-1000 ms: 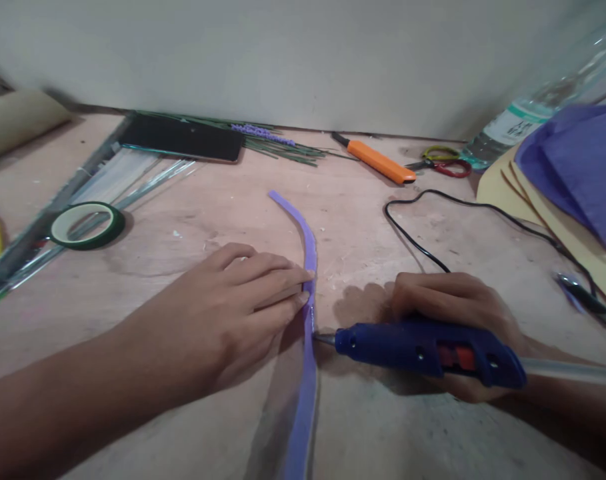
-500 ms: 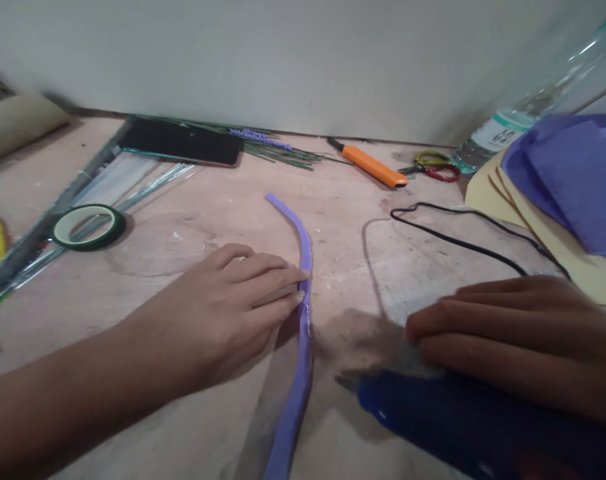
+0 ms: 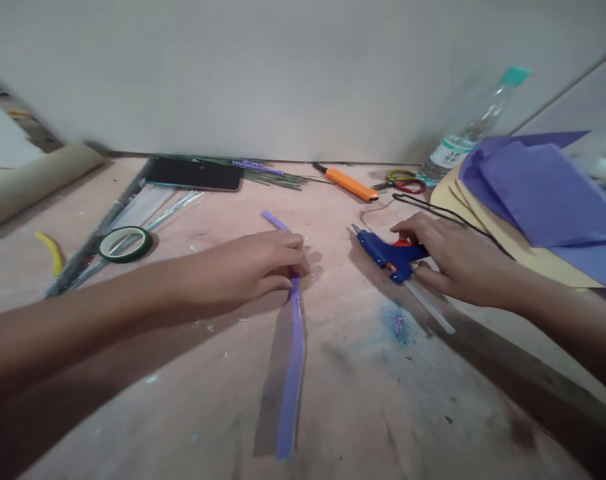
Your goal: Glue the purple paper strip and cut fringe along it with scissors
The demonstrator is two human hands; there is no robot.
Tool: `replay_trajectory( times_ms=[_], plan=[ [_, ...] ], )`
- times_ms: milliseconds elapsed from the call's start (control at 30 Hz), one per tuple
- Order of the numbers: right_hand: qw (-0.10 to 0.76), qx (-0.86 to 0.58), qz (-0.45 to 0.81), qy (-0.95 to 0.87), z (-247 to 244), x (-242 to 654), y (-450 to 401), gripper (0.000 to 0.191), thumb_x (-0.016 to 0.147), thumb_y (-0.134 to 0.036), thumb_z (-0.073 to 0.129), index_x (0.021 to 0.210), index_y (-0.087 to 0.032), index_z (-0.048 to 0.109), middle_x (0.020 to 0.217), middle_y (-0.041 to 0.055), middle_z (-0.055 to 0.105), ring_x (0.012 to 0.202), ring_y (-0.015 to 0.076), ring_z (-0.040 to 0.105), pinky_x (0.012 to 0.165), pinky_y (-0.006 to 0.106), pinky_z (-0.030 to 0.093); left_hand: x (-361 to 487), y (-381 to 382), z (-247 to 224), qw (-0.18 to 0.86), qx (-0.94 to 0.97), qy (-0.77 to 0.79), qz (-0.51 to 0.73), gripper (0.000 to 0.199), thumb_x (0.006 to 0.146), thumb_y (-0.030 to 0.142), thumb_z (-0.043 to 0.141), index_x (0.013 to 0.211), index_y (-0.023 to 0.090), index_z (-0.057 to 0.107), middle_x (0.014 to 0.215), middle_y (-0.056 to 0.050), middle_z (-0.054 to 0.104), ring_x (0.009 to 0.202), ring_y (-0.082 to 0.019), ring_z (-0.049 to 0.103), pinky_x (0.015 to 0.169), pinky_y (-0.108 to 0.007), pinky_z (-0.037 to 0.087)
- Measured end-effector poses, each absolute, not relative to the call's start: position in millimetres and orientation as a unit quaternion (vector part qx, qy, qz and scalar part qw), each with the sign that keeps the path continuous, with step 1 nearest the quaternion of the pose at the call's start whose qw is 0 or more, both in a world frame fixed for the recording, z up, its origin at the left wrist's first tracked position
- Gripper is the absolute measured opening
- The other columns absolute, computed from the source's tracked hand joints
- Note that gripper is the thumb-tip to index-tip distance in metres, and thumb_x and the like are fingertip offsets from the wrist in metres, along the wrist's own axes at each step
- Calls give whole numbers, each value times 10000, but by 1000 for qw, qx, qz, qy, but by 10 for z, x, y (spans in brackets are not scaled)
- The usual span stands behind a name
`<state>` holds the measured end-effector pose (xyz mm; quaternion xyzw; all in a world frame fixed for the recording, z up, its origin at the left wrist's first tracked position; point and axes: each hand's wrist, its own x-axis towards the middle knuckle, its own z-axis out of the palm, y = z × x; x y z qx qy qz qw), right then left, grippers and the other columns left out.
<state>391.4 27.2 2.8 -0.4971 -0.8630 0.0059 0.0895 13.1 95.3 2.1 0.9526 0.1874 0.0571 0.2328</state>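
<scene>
Your left hand (image 3: 277,263) pinches the purple strip (image 3: 293,373), which runs on toward you over the table (image 3: 363,407); your right hand (image 3: 463,263) grips the blue glue gun (image 3: 380,251) by its handle, right of the strip. The strip should feel light, soft and bendy: hold its edges, clear of the shiny line (image 3: 297,308), probably tacky glue. The gun looks rigid; avoid its nozzle (image 3: 356,229). Whether the strip's near end touches down, I can't tell.

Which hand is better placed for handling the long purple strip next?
Likely the left hand: it touches the long, flat purple strip, while the right hand holds the blue plastic glue gun.
</scene>
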Motion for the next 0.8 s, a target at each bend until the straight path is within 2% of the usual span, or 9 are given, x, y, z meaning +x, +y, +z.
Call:
replay_trajectory(
  times_ms=[67, 133, 233, 333, 433, 500, 600, 700, 800],
  plan=[
    [113, -498, 10, -860, 17, 3837, 228, 349, 951, -217, 564, 1296, -216, 614, 1243, 195, 737, 1130, 418, 727, 917, 564, 572, 209, 1059, 91, 257, 951, 172, 22, 158, 1050, 136, 620, 1037, 207, 760, 1055, -43, 742, 989, -219, 686, 845, -303, 499],
    [141, -498, 22, -856, 42, 3696, 138, 278, 955, -199, 569, 1232, -210, 601, 1241, 188, 728, 1126, 391, 729, 927, 543, 581, 254, 1129, 137, 260, 952, 161, 7, 138, 1011, 124, 640, 940, 204, 726, 1007, -41, 710, 960, -224, 656, 833, -309, 477],
    [163, -486, 75, -855, 96, 3426, -41, 153, 1016, -210, 558, 1164, -226, 595, 1126, 122, 734, 990, 305, 733, 827, 443, 593, 244, 1127, 162, 245, 955, 166, 9, 120, 971, 135, 663, 871, 199, 678, 1033, -62, 672, 1008, -258, 607, 869, -351, 435],
    [181, -473, 146, -850, 148, 3168, -192, 145, 1077, -259, 558, 1217, -233, 586, 1156, 93, 740, 1012, 261, 738, 833, 397, 602, 169, 975, 168, 233, 955, 184, 18, 121, 926, 118, 661, 850, 202, 618, 1021, -57, 655, 1006, -266, 580, 892, -375, 408],
    [197, -494, 242, -811, 194, 2935, -275, 286, 1104, -388, 611, 1337, -229, 560, 1245, 110, 743, 1139, 278, 744, 932, 430, 620, 92, 713, 169, 261, 927, 265, 47, 136, 986, 211, 630, 859, 218, 580, 925, -28, 642, 898, -242, 570, 784, -348, 392],
    [186, -522, 316, -770, 207, 2786, -297, 521, 1019, -445, 748, 1437, -225, 528, 1327, 135, 737, 1231, 322, 729, 1011, 490, 606, 64, 528, 169, 271, 907, 314, 74, 155, 982, 248, 618, 837, 225, 566, 833, -7, 634, 835, -232, 572, 730, -335, 368],
    [169, -537, 358, -745, 189, 2590, -294, 801, 868, -389, 895, 1536, -245, 479, 1353, 114, 759, 1247, 342, 732, 1045, 508, 586, 54, 312, 189, 308, 864, 380, 120, 143, 962, 241, 564, 821, 230, 539, 727, 35, 629, 669, -179, 548, 642, -315, 332],
    [174, -525, 370, -746, 151, 2462, -254, 870, 815, -292, 902, 1561, -248, 457, 1328, 89, 780, 1152, 306, 761, 975, 442, 594, 47, 215, 222, 334, 827, 426, 150, 199, 988, 305, 534, 801, 238, 528, 636, 59, 589, 573, -156, 507, 568, -294, 315],
    [181, -514, 367, -754, 128, 2400, -192, 800, 861, -225, 816, 1570, -227, 448, 1276, 98, 769, 1036, 277, 769, 878, 398, 596, 16, 208, 206, 321, 829, 420, 185, 224, 1003, 312, 535, 791, 239, 537, 607, 71, 558, 528, -139, 471, 527, -270, 311]
  ],
)
